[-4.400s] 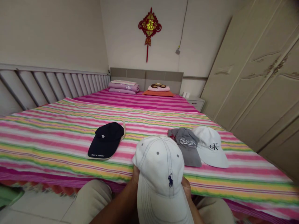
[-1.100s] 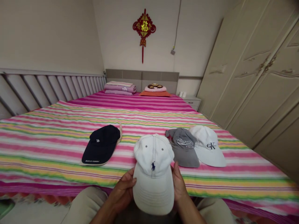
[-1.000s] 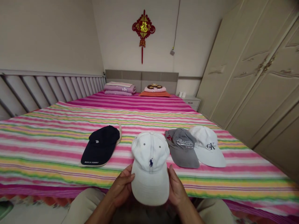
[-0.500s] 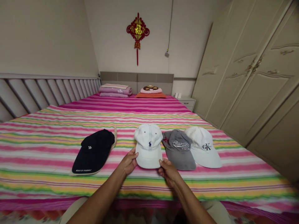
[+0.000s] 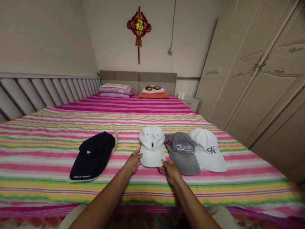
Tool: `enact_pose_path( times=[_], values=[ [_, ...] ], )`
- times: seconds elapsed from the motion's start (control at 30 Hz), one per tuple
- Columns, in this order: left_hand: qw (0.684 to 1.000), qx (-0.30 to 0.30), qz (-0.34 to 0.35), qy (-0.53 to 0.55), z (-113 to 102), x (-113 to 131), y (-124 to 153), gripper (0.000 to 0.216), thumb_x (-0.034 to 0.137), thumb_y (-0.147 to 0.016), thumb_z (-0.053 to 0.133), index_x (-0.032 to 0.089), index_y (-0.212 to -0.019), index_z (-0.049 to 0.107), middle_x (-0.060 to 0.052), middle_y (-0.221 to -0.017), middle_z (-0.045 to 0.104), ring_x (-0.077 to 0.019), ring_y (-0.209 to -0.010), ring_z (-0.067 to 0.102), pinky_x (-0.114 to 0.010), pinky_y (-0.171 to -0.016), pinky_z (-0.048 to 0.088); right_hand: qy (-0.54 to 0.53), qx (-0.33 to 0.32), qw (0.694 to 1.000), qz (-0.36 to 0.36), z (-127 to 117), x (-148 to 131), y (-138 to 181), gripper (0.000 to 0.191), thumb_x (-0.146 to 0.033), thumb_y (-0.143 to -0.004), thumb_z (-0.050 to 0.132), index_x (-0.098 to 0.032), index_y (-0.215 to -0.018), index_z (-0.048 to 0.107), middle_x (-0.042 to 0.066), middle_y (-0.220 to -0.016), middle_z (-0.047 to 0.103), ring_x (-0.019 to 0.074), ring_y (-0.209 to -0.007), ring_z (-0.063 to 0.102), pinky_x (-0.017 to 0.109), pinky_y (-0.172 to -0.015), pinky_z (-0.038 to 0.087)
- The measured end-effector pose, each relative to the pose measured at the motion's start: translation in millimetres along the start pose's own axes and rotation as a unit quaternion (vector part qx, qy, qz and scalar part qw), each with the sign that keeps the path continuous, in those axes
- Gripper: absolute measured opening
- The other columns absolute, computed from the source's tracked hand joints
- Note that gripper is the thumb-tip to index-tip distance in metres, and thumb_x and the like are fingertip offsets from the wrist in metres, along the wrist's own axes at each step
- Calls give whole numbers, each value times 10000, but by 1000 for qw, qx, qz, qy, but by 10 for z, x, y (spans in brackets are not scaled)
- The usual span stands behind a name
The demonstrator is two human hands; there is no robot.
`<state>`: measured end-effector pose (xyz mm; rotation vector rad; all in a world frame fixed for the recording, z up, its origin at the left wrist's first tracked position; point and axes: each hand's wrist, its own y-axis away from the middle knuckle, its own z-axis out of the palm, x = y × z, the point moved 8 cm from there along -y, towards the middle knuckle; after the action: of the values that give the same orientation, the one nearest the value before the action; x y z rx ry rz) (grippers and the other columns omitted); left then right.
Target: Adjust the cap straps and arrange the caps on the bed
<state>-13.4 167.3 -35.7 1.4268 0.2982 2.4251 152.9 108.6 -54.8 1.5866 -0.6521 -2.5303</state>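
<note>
From my seat I see a white cap lying crown-up on the striped bedsheet, its brim pointing back toward the wearer. It is plain off-white with stitched panel seams, a couple of small eyelets in the crown and a small dark-blue horse-and-rider mark on the front (the only colour on it). The brim looks flat and clean.

My left hand is at the brim's left corner, thumb on top of the edge and fingers curled in beside it. My right hand is at the brim's right front corner, fingertips closed on the rim. Both look like light pinches, though I cannot see whether any fingers reach under the brim.

The cap sits just beside a grey cap, their sides touching or nearly so. A white logo cap overlaps the grey one farther right, and a navy cap lies well apart on the left.
</note>
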Motion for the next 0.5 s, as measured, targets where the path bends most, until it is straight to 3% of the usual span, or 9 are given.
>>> enact_pose_path(
  times=[0.2, 0.3, 0.5],
  values=[
    [996, 37, -9, -78, -36, -10, 104, 537, 55, -716, 514, 196, -1225, 423, -83, -987, 640, -114, -669, 601, -246, -604, 486, -10, 29, 999, -14, -59, 5, 97, 58, -164, -821, 528, -120, -856, 516, -75, -523, 524, 51, -367, 492, 171, -374, 441],
    [994, 38, -5, -105, -32, -16, 144, 563, 79, -719, 524, 201, -1253, 393, -102, -1084, 603, -125, -705, 604, -264, -613, 490, -14, 46, 998, -27, -87, -6, 144, 181, -171, -759, 602, -141, -879, 469, -71, -471, 541, 79, -343, 521, 183, -365, 456],
    [985, 30, 3, -171, 32, -16, 207, 526, 116, -736, 507, 171, -1249, 405, -107, -1034, 623, -132, -709, 607, -258, -608, 494, -8, 78, 996, -51, -152, -20, 226, 324, -181, -702, 644, -167, -927, 411, -54, -457, 572, 112, -346, 549, 204, -356, 473]
  ],
)
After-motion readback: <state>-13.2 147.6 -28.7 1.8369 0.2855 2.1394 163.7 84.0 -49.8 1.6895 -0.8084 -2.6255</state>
